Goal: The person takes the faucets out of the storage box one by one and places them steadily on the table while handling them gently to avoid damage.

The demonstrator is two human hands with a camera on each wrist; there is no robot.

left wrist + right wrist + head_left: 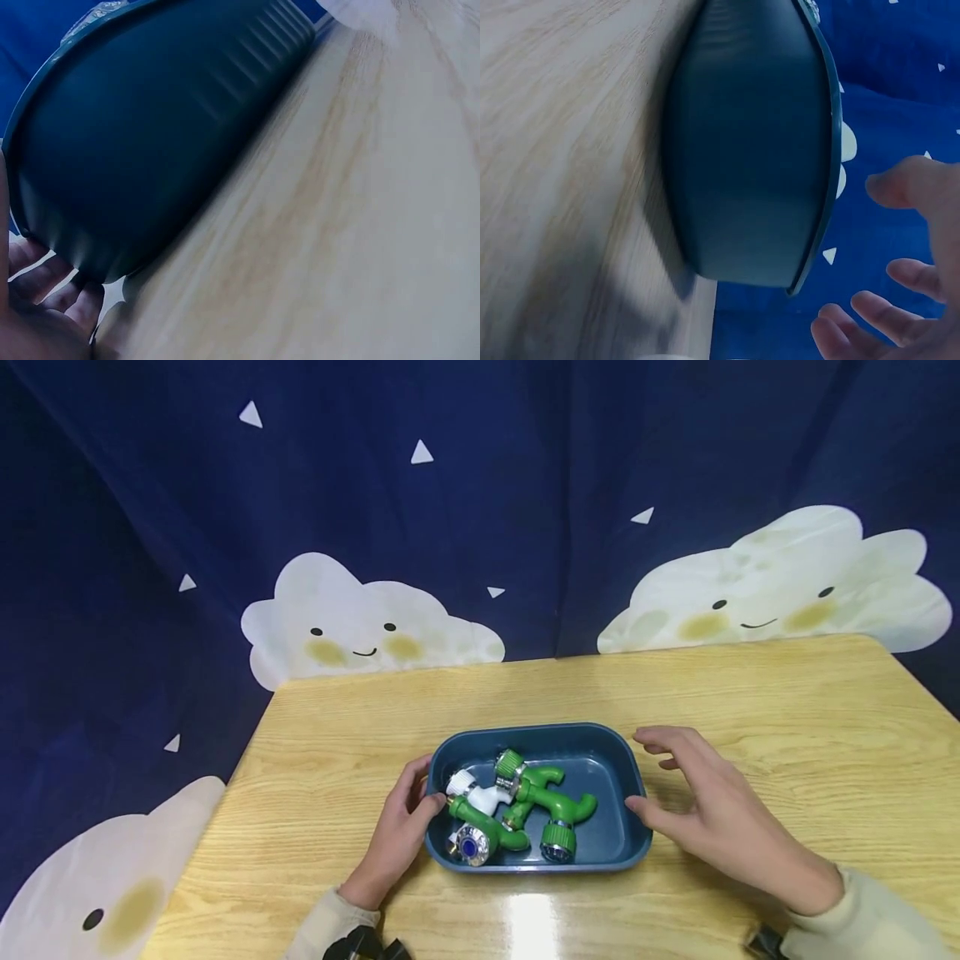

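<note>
A dark blue-green plastic basin [609,818] stands on the table, holding three green taps and a white tap [489,797]. One green tap [558,804] has a green knob, another green tap [537,774] lies behind it, and the front-left green tap [491,828] has a chrome knob with a blue centre. My left hand [399,831] grips the basin's left end, thumb at the rim and fingers against the outer wall [150,142]. Beside the right end, my right hand [708,806] is spread with nothing in it, its thumb close to the rim; the right wrist view shows it apart from the basin [750,157].
The light wooden table [360,718] extends around the basin on all sides. Behind it hangs a dark blue curtain [525,485] with white triangles and smiling clouds. Dark devices show at both wrists, such as the left wrist device [363,943].
</note>
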